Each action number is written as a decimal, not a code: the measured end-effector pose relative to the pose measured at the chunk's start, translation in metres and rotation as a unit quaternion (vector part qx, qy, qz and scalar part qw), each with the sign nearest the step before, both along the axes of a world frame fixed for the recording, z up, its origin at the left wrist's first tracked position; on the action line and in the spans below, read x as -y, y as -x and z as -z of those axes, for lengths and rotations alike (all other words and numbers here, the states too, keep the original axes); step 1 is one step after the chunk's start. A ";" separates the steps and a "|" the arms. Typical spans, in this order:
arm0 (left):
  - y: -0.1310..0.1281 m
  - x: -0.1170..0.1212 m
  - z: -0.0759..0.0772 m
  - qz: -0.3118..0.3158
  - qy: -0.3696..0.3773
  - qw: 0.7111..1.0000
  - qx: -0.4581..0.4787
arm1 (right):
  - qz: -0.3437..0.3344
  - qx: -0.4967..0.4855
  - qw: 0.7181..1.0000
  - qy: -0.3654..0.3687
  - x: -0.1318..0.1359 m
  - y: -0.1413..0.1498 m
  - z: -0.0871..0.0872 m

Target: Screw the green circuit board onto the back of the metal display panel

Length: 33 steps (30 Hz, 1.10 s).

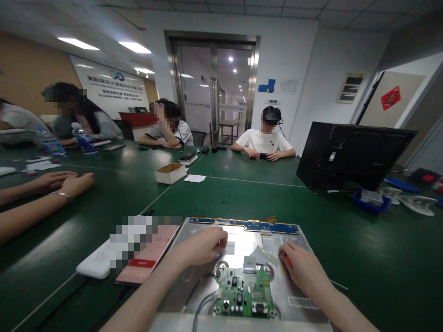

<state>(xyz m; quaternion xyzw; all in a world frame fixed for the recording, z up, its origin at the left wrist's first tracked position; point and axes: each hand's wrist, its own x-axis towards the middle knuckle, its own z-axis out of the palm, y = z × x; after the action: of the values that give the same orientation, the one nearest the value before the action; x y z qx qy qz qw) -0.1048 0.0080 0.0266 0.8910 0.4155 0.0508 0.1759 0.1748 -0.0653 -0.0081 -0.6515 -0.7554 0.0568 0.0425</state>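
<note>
A silver metal display panel back [297,251] lies flat on the green table in front of me. A green circuit board [245,293] is mounted near its front edge, and a blue strip board [249,225] runs along its far edge. My left hand [202,246] rests on the panel with fingers curled, pressing near a white label and ribbon cable [249,263]. My right hand [302,267] is closed around a thin tool with an orange handle [288,261], its tip near the ribbon cable.
A phone and a white device [98,265] lie left of the panel. A small cardboard box [170,173] and paper sit mid-table. A black monitor back [353,157] stands at right beside a blue tray [368,200]. Several people sit around the table; another person's arms [44,193] rest at left.
</note>
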 end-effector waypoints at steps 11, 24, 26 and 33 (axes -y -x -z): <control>0.003 0.003 0.014 0.009 0.024 0.999 0.029 | -0.034 0.020 0.999 0.000 -0.010 0.000 0.001; -0.009 -0.003 0.023 -0.018 0.010 0.997 0.076 | -0.079 0.024 0.996 -0.019 -0.004 -0.016 0.009; -0.010 -0.004 0.025 -0.015 0.011 0.997 0.080 | -0.080 0.022 0.996 -0.016 -0.004 -0.018 0.009; -0.009 -0.007 0.027 -0.007 0.012 0.996 0.092 | -0.076 -0.008 0.997 -0.023 -0.001 -0.023 0.010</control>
<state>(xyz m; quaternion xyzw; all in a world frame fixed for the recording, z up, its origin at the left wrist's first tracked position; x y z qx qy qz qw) -0.0961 0.0154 0.0000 0.8773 0.4042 0.1291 0.2242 0.1978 -0.0639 -0.0179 -0.5902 -0.8036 0.0480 0.0594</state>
